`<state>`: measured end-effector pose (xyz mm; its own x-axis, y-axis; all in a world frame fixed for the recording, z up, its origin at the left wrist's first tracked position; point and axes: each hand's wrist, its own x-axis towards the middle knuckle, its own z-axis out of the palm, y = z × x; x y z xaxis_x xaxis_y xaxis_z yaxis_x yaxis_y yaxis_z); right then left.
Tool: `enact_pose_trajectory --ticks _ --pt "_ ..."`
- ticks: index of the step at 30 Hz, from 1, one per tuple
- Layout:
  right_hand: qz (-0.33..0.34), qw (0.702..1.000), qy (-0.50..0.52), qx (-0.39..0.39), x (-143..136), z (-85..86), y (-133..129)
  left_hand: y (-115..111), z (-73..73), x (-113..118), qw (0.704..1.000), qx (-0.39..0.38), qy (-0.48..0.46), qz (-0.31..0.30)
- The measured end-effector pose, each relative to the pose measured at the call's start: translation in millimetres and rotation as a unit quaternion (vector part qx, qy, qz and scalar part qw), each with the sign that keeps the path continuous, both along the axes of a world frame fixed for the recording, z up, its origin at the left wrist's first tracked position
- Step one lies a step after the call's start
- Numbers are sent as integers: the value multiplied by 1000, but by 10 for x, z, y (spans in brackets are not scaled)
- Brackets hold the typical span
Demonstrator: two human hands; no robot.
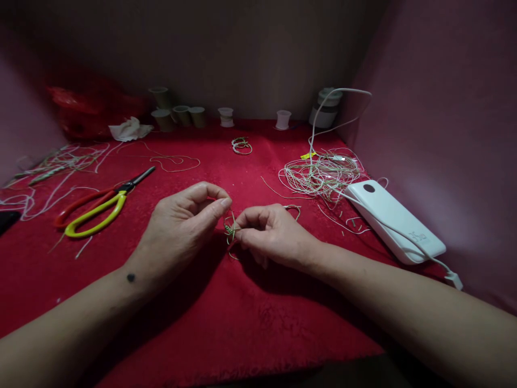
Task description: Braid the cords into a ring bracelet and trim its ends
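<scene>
Near the middle of the view, my right hand (274, 234) pinches a small knotted green cord (229, 230) between thumb and fingers. Thin loose ends and loops stick out from the knots, and part of the cord runs behind my fingers. Just to the left and slightly higher, my left hand (189, 215) has its thumb and index finger pressed together on a thin strand that rises from the knotted piece. Both hands are held over the red cloth (250, 318). A pale cord loop (297, 211) shows behind my right hand.
Scissors (97, 207) with red and yellow handles lie left, near loose cords (60, 167). At right are a cord tangle (319, 172) and a white power bank (396, 221) with a cable. Behind stand thread spools (284, 119), a jar (324, 110) and a red bag (89, 110); coiled cords (242, 145) lie centrally.
</scene>
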<state>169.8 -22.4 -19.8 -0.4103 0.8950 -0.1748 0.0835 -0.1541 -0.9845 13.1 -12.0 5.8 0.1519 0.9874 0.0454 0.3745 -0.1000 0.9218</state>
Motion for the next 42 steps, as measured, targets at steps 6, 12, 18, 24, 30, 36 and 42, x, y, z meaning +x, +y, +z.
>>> enact_pose_trajectory --ticks 6,12,18,24,30,36,42 --pt "13 1000 -2 16 21 48 -20 8 7 -1 1000 -11 0 -11" --pt "-15 1000 1 3 -19 19 -31 1 22 -4 1000 -3 9 -4" --pt "-17 1000 4 -1 -20 -16 -20 16 52 -42 999 23 20 32" --pt "-8 999 -8 36 -11 -24 -32 -28 89 -23 998 28 -10 62" --pt "5 997 -30 72 10 -27 -37 -39 111 -23 997 15 -46 64" --pt "23 998 -12 52 21 -34 -46 12 127 -69 985 -111 -131 31" --pt "-16 999 27 25 35 -8 -21 3 158 -101 980 -146 -135 14"
